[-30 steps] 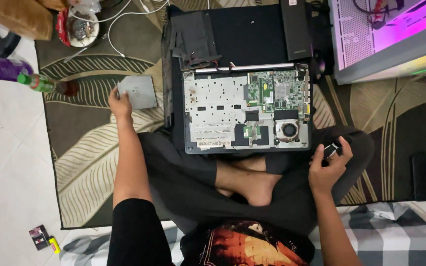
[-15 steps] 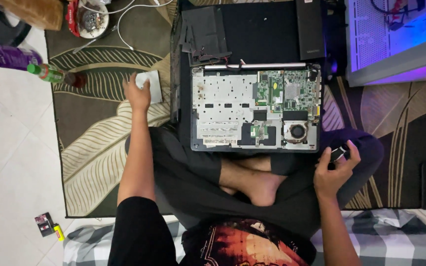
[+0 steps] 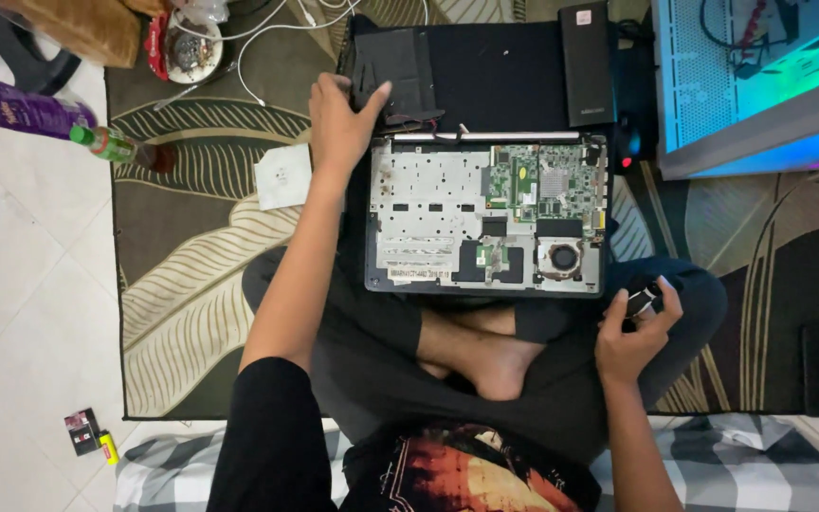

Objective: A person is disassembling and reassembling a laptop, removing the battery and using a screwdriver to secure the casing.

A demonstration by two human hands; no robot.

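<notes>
Top-down view of a person seated cross-legged on a leaf-patterned rug [image 3: 191,313], with an opened laptop chassis [image 3: 485,213] resting on the lap and rug edge, its underside bare — green circuit board [image 3: 547,180] at upper right, round cooling fan [image 3: 562,256] at lower right, silver metal frame over the left half.

The left hand [image 3: 341,118] reaches forward to a dark, flat plastic panel [image 3: 395,71] lying on the black mat [image 3: 495,66] just beyond the chassis; thumb and fingers are spread over the panel's left edge, touching it, but whether they have closed on it cannot be told. The right hand [image 3: 635,332] rests by the right knee, fingers curled around a small dark object [image 3: 641,301] — too small to identify.

Handling, as a judgement: the panel looks light, thin and fairly stiff, yet likely to flex or crack at its clips; it is best taken by the rim with thumb above and fingers below. The bare board is fragile and should not be pressed.

Nearby: a white square pad [image 3: 282,176] on the rug left of the forearm, a green-capped bottle [image 3: 120,150] lying near the rug's edge, white cables [image 3: 267,38], and a slim black brick [image 3: 588,62] at the mat's right.
</notes>
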